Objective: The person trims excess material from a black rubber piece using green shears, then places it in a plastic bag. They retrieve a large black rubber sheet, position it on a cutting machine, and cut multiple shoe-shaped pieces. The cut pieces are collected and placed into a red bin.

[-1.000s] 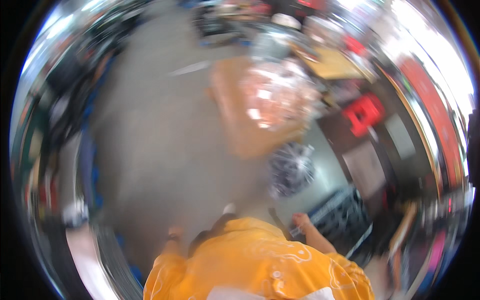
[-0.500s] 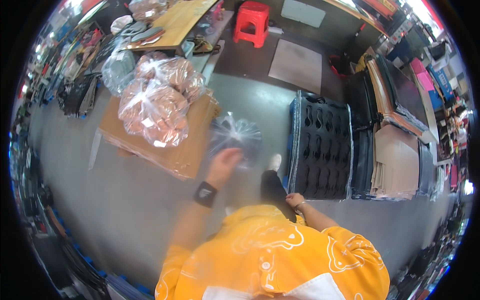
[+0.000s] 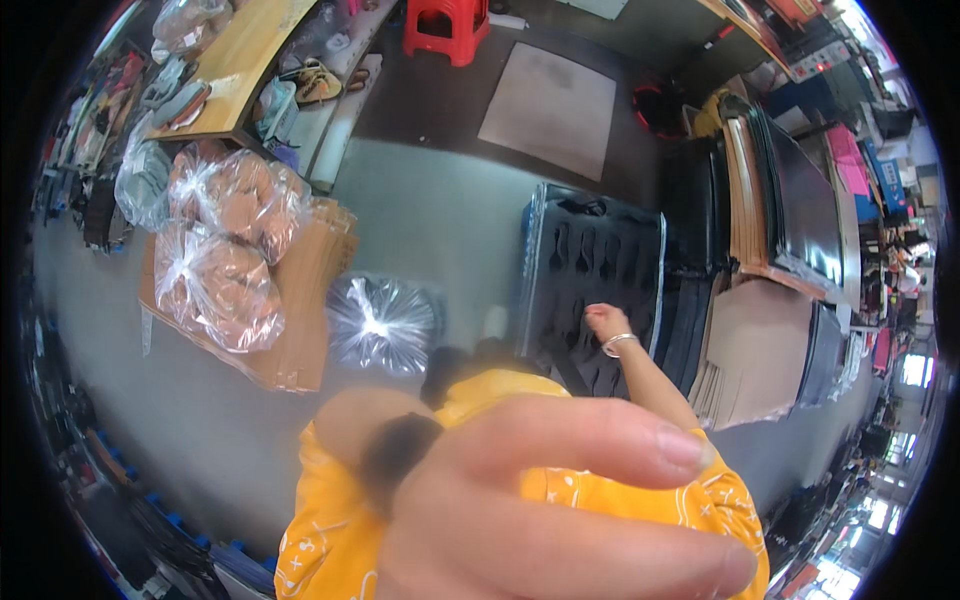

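Note:
Very close to the camera, my left hand [image 3: 530,490] is raised in front of my yellow shirt, its fingers stretched and apart with nothing held. A dark band wraps that wrist. My right hand [image 3: 606,322], with a bracelet at the wrist, hangs with curled fingers in front of the stack of black sheets [image 3: 630,240] with shoe-sole-shaped cut-outs. No object shows in it, and I cannot tell whether it touches the stack. A tied clear plastic bag [image 3: 380,325] with dark contents stands on the floor, left of the stack.
To the left, bags of brown pieces [image 3: 225,300] lie on stacked cardboard [image 3: 305,340], beside a wooden table [image 3: 245,65]. A red stool [image 3: 447,30] and a flat board [image 3: 550,105] are at the far side. Stacked sheets [image 3: 755,340] stand on the right.
My left hand has risen from near the tied bag to close before the camera. My right hand has swung forward to the black stack. The view has shifted, putting the surroundings farther left.

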`<action>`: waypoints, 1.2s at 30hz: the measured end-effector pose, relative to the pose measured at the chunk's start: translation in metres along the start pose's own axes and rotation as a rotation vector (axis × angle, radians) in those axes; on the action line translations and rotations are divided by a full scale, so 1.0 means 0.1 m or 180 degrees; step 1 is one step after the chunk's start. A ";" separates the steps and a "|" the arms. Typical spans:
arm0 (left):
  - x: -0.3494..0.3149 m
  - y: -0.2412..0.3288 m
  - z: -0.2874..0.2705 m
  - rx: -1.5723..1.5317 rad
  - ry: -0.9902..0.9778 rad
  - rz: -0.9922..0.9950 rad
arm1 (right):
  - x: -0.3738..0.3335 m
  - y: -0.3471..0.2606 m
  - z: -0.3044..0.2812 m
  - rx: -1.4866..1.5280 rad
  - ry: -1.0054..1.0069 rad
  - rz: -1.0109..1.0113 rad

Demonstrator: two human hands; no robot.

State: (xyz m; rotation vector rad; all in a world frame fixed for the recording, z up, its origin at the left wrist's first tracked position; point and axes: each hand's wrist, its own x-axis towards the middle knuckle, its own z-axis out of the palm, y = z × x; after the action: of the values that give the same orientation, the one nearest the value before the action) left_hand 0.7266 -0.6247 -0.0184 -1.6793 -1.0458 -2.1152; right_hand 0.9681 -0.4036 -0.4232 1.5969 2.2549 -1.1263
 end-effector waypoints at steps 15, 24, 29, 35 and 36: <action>1.19 -2.71 0.38 -0.0603 0.0832 -0.0182 | 2.40 -0.20 0.35 -0.0747 -0.1481 -0.0153; 2.04 -4.45 0.43 -0.0792 0.0386 0.0271 | 4.11 -3.11 -0.97 0.1117 0.0327 -0.0625; 2.31 -5.35 0.69 -0.0524 0.0448 0.0578 | 4.66 -2.95 -1.07 0.0763 -0.0252 -0.0925; 2.72 -6.19 1.35 0.0091 0.0464 0.0792 | 5.76 -1.82 -1.54 0.1060 0.0008 0.1214; 2.78 -6.31 1.49 0.0285 0.0523 0.0666 | 5.89 -1.65 -1.74 0.0853 -0.0280 0.1053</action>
State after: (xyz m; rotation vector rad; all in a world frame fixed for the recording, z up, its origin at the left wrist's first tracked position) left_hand 0.3797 -0.0111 0.0113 -1.4754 -0.8625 -2.0023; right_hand 0.6281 0.1240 -0.5276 1.8872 1.7570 -1.4124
